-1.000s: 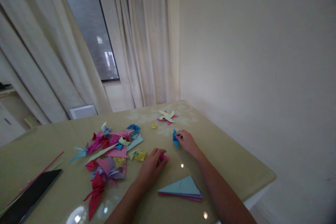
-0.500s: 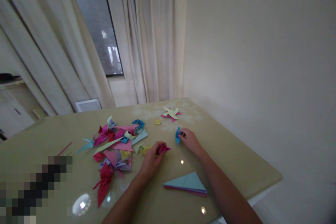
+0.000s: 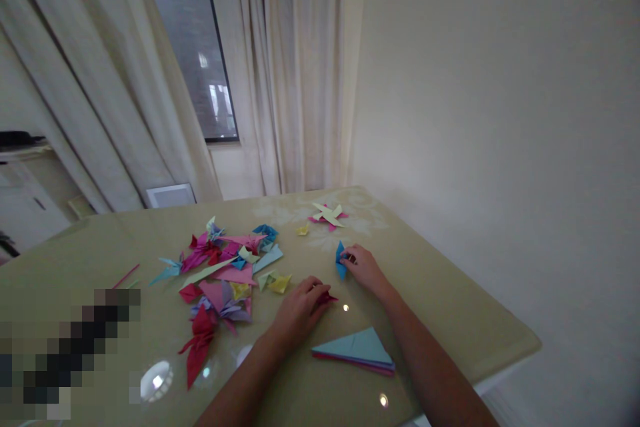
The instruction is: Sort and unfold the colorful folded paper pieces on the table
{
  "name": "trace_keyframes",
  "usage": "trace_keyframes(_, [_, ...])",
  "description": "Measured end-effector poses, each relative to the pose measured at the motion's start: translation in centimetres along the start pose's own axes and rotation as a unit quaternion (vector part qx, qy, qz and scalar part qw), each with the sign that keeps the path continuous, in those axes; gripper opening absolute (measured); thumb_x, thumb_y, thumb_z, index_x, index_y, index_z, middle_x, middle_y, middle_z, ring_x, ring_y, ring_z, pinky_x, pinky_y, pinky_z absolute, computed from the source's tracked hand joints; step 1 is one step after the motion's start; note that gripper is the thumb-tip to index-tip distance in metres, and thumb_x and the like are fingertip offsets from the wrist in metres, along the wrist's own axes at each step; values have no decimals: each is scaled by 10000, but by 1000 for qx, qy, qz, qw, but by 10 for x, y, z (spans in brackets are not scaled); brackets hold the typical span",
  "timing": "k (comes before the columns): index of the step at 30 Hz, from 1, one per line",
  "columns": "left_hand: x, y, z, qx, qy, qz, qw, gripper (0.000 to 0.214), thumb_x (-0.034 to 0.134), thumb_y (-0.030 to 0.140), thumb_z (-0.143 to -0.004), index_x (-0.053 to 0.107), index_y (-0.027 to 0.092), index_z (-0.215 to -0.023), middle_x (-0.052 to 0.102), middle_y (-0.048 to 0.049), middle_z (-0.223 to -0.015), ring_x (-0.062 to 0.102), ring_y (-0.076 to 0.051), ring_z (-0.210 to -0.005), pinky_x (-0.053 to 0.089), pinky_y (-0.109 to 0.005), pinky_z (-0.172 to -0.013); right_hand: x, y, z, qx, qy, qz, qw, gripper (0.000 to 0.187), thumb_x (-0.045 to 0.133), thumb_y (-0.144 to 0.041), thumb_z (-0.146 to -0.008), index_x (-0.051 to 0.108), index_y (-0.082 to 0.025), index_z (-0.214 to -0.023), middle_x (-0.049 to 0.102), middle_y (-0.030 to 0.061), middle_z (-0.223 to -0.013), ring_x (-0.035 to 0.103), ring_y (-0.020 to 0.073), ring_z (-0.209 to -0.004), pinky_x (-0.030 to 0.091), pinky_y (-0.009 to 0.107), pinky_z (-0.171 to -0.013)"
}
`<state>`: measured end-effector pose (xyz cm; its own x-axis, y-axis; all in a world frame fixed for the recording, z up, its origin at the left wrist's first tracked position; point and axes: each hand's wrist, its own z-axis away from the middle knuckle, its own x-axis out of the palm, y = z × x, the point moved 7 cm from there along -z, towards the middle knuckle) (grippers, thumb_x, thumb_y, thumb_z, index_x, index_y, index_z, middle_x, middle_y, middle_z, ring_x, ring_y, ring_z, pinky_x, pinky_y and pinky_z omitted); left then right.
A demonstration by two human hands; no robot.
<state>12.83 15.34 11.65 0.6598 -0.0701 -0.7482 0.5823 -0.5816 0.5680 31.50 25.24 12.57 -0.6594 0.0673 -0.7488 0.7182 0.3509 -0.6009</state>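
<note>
Placement seems our step: our right hand (image 3: 367,269) pinches blue paper (image 3: 340,261), our left hand (image 3: 301,310) clasps dark pink paper (image 3: 329,297), and letting go next would call for gentleness.

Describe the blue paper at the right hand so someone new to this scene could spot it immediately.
On the beige table, look right of the colourful paper pile, just nearer than the paper star. There the right hand pinches a blue folded paper, the only deep blue piece away from the pile.
</note>
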Motion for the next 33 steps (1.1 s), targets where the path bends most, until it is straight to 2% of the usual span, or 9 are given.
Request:
trace_keyframes(3, [-3,-7,0,-26,26,-28,999,251,644,236,-955,700,234,-1200,699,-99,-1166,673,-269,-1072,540,-395,-943,0,0,0,-1,-2,0,1000,145,685,-195,-897,792,-201,-995,716,74,-1005,671,208,-923,508,307,-876])
trace_keyframes(8, [-6,-17,2,-82,51,5,995,365,604,156,-937,601,227,-1295,724,-89,-1175,677,-243,-1076,520,-357,-926,2,3,0,10,-5,2,1000,149,692,-198,-888,797,-187,-992,712,83,-988,666,210,-895,501,307,-848])
trace_keyframes(12, [-9,-14,2,-98,40,-14,994,130,622,215,-945,623,226,-1074,740,-58,-1020,674,-235,-972,491,-325,-839,1,3,0,9,-21,-3,1000,163,687,-194,-874,800,-183,-992,714,94,-1013,658,213,-897,491,315,-854])
trace_keyframes(14, [-12,-12,2,-111,44,-22,993,84,629,268,-957,616,224,-1028,740,-54,-983,676,-231,-940,474,-315,-815,-3,5,1,8,-43,-12,999,171,694,-192,-854,804,-182,-986,725,89,-1007,660,210,-880,490,311,-838])
trace_keyframes(18, [-15,-14,3,-160,45,-39,985,168,577,382,-1007,627,226,-1044,738,-26,-847,678,-204,-764,407,-279,-675,-16,15,4,12,-109,-41,993,148,743,-209,-775,810,-184,-904,738,37,-841,655,196,-772,486,289,-745])
trace_keyframes(23, [-17,-17,5,-204,41,-73,975,200,507,362,-1027,658,230,-1022,703,-3,-689,667,-198,-654,310,-273,-597,-15,19,11,12,-177,-79,981,163,756,-220,-705,814,-185,-852,698,-16,-693,607,160,-656,443,251,-646])
trace_keyframes(27, [-17,-21,4,-210,78,36,974,219,502,390,-1009,630,216,-974,726,-15,-708,692,-207,-679,390,-279,-631,-5,12,15,8,-214,-99,972,187,781,-251,-670,816,-183,-840,675,-28,-664,578,149,-639,412,238,-611])
trace_keyframes(29, [-15,-21,2,-191,88,97,973,249,499,422,-1001,626,209,-976,746,-38,-782,702,-213,-726,438,-287,-656,-4,10,16,8,-220,-104,970,193,776,-250,-666,814,-178,-841,678,-25,-677,577,150,-652,411,239,-617])
trace_keyframes(33, [-8,-13,2,-124,60,117,984,261,513,414,-993,643,204,-1075,746,-73,-980,677,-202,-773,472,-299,-666,-6,10,17,14,-220,-107,970,197,769,-255,-668,810,-172,-842,677,-22,-685,571,151,-657,407,244,-625])
